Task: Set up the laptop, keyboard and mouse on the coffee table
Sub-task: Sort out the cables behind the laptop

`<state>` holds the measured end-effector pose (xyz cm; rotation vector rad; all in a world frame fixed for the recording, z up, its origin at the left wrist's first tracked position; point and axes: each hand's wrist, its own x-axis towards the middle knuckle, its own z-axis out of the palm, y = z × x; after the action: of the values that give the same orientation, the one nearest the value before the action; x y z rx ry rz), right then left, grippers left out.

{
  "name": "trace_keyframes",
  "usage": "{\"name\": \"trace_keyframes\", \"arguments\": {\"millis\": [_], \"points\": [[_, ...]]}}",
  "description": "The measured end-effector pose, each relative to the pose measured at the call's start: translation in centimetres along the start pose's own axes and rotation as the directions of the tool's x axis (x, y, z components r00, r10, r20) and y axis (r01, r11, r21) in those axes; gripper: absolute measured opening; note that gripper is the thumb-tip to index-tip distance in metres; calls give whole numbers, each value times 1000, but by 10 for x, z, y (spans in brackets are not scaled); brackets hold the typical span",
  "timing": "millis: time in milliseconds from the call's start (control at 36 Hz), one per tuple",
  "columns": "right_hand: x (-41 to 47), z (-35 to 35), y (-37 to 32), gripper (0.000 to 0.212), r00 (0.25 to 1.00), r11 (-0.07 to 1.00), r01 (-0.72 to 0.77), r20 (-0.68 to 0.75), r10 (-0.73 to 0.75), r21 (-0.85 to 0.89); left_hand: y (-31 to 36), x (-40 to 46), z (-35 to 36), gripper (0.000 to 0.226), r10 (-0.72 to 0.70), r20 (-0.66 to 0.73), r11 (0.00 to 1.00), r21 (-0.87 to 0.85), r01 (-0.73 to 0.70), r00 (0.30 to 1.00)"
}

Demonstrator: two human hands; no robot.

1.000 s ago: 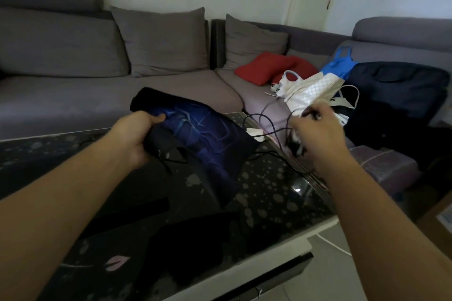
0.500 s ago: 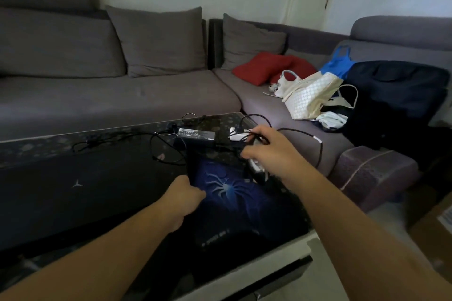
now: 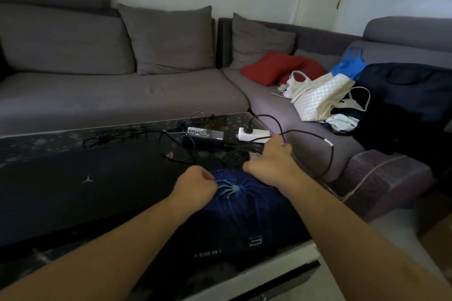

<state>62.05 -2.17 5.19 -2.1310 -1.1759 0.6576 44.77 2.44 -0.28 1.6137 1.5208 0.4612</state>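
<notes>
I judge the step in hand to be laying the mouse pad [image 3: 247, 205] flat on the table [image 3: 73, 139], ahead of placing the mouse. My left hand [image 3: 195, 187] is a curled fist, its grip pinching the pad's far left corner, knuckles up, forearm reaching in from low left. My right hand [image 3: 269, 161] stretches further out, palm down, fingers curled around something small and dark with a black cable [image 3: 327, 151] looping off to its right. I take it for the mouse but cannot tell for sure. The pad lies just under and behind that grip. The closed laptop [image 3: 85, 190] rests left of my left grip; the power brick [image 3: 204, 133] and white power strip [image 3: 254, 135] sit just beyond the right one. Next I would release the pad and set the mouse down on it, keeping the cable from snagging.
</notes>
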Motion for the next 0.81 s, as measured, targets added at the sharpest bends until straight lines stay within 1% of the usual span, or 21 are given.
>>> {"name": "trace_keyframes", "arguments": {"millis": [28, 56, 83, 111, 167, 194, 278, 361, 417, 445, 472, 500, 528, 556, 583, 611, 639, 667, 722, 750, 806], "points": [[2, 1, 0, 85, 1000, 999, -12, 21, 11, 50, 1, -2, -1, 17, -9, 103, 997, -81, 18, 995], [5, 1, 1, 67, 1000, 993, 1, 22, -4, 120, 3, -5, -1, 14, -12, 191, 986, -163, 44, 982], [3, 0, -1, 48, 999, 981, 17, 41, -25, 194, 4, -7, 0, 14, 2, 242, 973, -223, 54, 970], [6, -2, 0, 40, 996, 963, 35, 70, -56, 267, 6, -9, 0, 15, 23, 259, 969, -245, 43, 966], [6, -8, 0, 47, 987, 934, 39, 133, -91, 354, 6, -10, 1, 16, 54, 273, 958, -284, 27, 961], [5, -10, 0, 51, 982, 927, 48, 150, -111, 371, 7, -11, 1, 17, 61, 311, 940, -338, 51, 948], [6, -10, 2, 49, 983, 929, 80, 125, -133, 362, 12, -17, 0, 27, 103, 480, 852, -495, 172, 871], [2, -8, 0, 44, 988, 939, 121, 54, -146, 321, 19, -20, -2, 33, 181, 540, 754, -613, 237, 822], [-4, -10, -4, 43, 979, 953, 202, -16, -203, 225, 23, -21, -5, 29, 218, 535, 678, -685, 268, 816], [-7, -11, -6, 43, 972, 956, 236, -59, -229, 174, 25, -21, -7, 26, 231, 521, 648, -712, 270, 821], [-9, -12, -7, 42, 966, 955, 253, -88, -242, 157, 25, -19, -8, 29, 243, 499, 616, -742, 265, 832], [-10, -14, -8, 40, 970, 951, 237, -93, -223, 199, 25, -17, -11, 38, 247, 458, 573, -780, 252, 854], [-10, -15, -8, 36, 983, 936, 185, -71, -172, 299, 24, -15, -13, 53, 237, 405, 513, -824, 241, 883], [-12, -17, -9, 31, 993, 905, 114, -29, -112, 410, 25, -12, -15, 68, 220, 352, 430, -872, 234, 910], [-12, -20, -10, 26, 998, 861, 39, 24, -60, 507, 25, -10, -18, 88, 196, 305, 358, -907, 222, 932], [-12, -23, -9, 23, 997, 825, -23, 69, -20, 564, 27, -9, -22, 98, 183, 260, 303, -932, 198, 948], [-11, -25, -6, 22, 995, 793, -72, 104, 11, 605, 30, -8, -25, 102, 180, 216, 270, -949, 162, 960], [-10, -26, -2, 21, 991, 771, -111, 123, 42, 627, 33, -9, -27, 101, 170, 168, 254, -960, 122, 971], [-3, -23, 11, 19, 985, 760, -171, 105, 135, 627, 37, -9, -32, 98, 160, 94, 268, -962, 48, 983], [0, -19, 19, 17, 976, 768, -211, 89, 198, 605, 38, -9, -34, 94, 162, 73, 299, -954, 21, 984], [7, -8, 41, 12, 948, 809, -303, 76, 308, 505, 39, -9, -35, 82, 186, 62, 375, -927, -13, 981]]}}
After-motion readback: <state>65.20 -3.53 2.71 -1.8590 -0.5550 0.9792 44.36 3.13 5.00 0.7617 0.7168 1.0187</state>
